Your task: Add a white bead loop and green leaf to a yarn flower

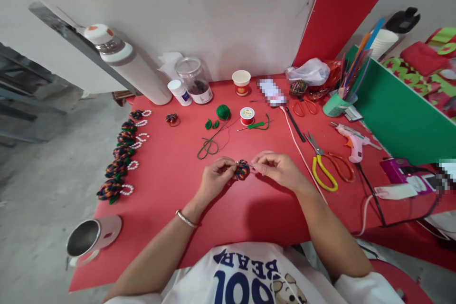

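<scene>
Over the middle of the red table, my left hand pinches a small multicoloured crocheted piece between thumb and fingers. My right hand is closed at the piece's right side, its fingertips on a thin strand or tip too small to make out. Beyond my hands lie a green yarn ball with a loose green tail, two small green leaves, a red thread spool and a green-handled hook. Another small multicoloured piece lies to the left.
Several finished yarn pieces with white bead loops line the left edge. A metal mug stands at the near left corner. To the right are yellow-and-orange-handled scissors, a glue gun and a charging cable. A tall flask stands behind.
</scene>
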